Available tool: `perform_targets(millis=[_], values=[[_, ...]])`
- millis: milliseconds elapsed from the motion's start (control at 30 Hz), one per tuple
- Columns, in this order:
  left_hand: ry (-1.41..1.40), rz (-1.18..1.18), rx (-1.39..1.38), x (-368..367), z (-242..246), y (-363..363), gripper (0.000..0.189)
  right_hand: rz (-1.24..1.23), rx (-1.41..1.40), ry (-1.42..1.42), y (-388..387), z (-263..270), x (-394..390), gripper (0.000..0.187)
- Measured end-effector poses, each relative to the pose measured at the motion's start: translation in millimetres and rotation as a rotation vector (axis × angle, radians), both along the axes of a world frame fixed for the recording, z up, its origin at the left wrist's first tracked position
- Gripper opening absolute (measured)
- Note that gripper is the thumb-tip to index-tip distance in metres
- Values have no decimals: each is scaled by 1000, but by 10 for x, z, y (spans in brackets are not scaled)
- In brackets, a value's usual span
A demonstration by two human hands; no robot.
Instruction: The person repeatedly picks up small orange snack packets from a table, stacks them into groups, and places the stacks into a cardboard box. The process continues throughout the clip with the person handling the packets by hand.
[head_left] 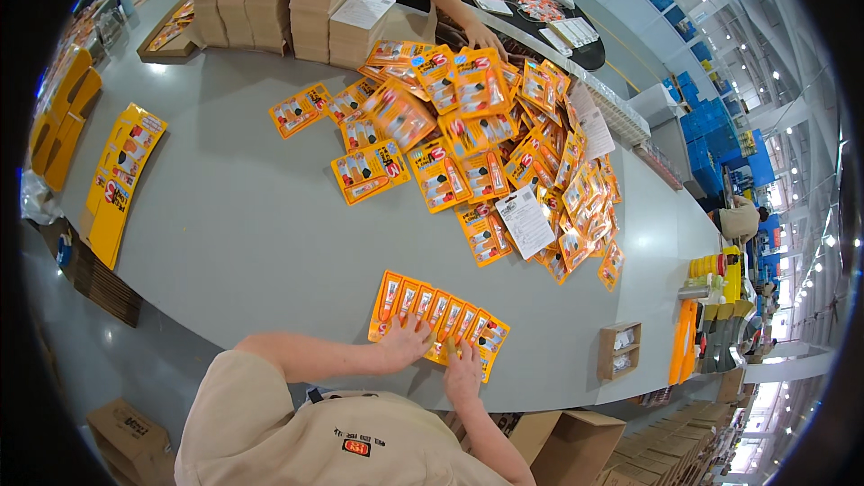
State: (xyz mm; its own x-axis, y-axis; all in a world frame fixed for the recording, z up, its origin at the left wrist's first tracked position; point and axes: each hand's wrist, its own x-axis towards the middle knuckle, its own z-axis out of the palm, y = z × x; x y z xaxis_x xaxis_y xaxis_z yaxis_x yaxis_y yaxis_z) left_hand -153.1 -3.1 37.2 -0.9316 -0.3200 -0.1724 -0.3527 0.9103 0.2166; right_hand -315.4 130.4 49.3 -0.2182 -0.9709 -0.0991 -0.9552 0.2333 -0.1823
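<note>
An overlapping row of orange blister packs of glue tubes [439, 310] lies at the near side of the grey table [256, 229]. Over the row's lower left part rests my left hand [407, 344], its fingers spread across the packs. My right hand [464, 372] touches the lower edge toward the right end, thumb and fingers on the cards. Whether those fingers pinch a card is hidden. Farther up the table spreads a large heap of the same packs [482, 165], most face up. One pack [525, 221] shows its white printed back.
Flat yellow printed cartons [125, 182] lie at left. Tall stacks of brown cardboard [246, 0] stand at the back. Another person's hand [482, 37] reaches to the heap's far side. A small divided box [619, 351] sits at right, above an open carton [574, 445] below the table edge.
</note>
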Motion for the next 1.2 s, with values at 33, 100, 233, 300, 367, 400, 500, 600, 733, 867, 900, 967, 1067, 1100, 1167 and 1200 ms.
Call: perform_targets(millis=[33, 100, 233, 300, 367, 400, 500, 600, 733, 867, 900, 967, 1067, 1100, 1167, 1200], values=[[-8, 0, 6, 0, 2, 0, 55, -19, 32, 3, 0, -3, 2, 56], [-10, 5, 9, 1, 2, 6, 55, 4, -3, 6, 2, -13, 4, 57], [20, 15, -10, 5, -27, 32, 57, -11, 5, 11, 15, -44, -4, 55], [27, 13, -21, 6, -50, 55, 57, 4, -35, 12, 37, -63, -13, 55], [30, -7, -41, 1, -69, 83, 58, 15, -59, 10, 72, -84, -30, 54], [35, -3, -53, -5, -74, 103, 58, 22, -69, 6, 94, -94, -42, 54], [32, 14, -36, -40, -53, 202, 57, 22, -85, 0, 185, -116, -98, 53], [54, 37, -40, -111, -7, 342, 54, 34, -114, -7, 295, -133, -193, 54], [16, -12, -64, -296, 22, 543, 47, -30, -44, -47, 490, -143, -340, 56], [-156, 6, -31, -521, -11, 673, 50, -18, -210, -122, 779, -152, -460, 55], [-96, -63, 19, -518, 4, 783, 51, -75, -128, -122, 909, -147, -471, 49], [4, -124, 6, -631, 9, 966, 52, -144, -120, -92, 1116, -132, -558, 44], [-41, -61, -69, -614, 71, 1225, 53, -115, -81, -148, 1337, -93, -565, 49], [-39, -51, -113, -674, 89, 1209, 54, -147, -203, -142, 1344, -73, -568, 53], [-109, -92, -106, -708, 105, 1246, 54, -148, -214, -160, 1384, -50, -570, 49], [-117, -90, -78, -724, 114, 1261, 54, -159, -207, -152, 1407, -49, -575, 50]])
